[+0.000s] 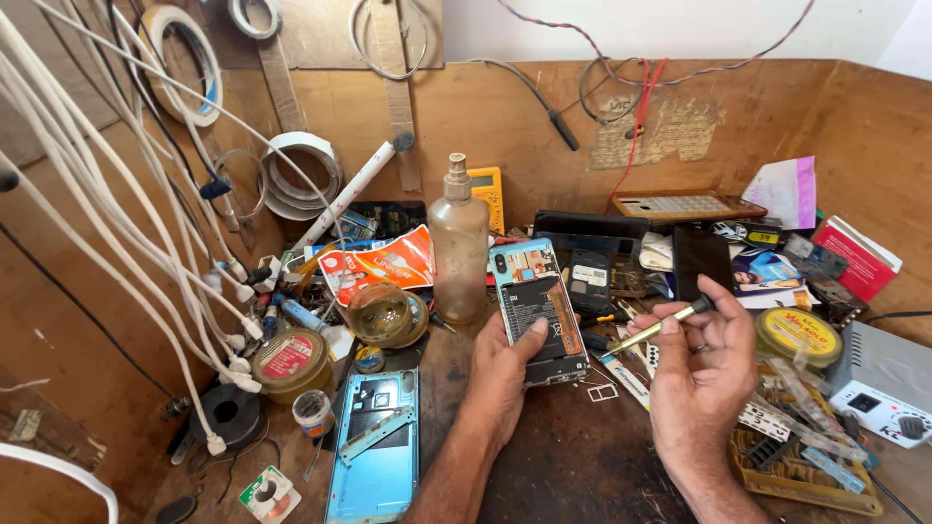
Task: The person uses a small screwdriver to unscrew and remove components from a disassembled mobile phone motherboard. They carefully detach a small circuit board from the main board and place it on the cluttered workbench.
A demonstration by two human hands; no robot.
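Observation:
My left hand (505, 374) holds an opened smartphone (536, 309) upright, its back cover off so the black battery and circuit board show; my thumb rests on the battery. My right hand (701, 361) grips a thin brass-coloured screwdriver (652, 330), its tip pointing left towards the phone's lower right edge but a little apart from it. The phone's light blue back cover (377, 446) lies flat on the bench at the lower left of my left arm.
A cloudy plastic bottle (459, 243) stands just behind the phone. Round tins (289, 361) and a glass jar (382, 312) sit to the left, white cables (146, 204) hang on the left wall, a yellow tin (798, 335) and a grey power unit (888, 383) lie right.

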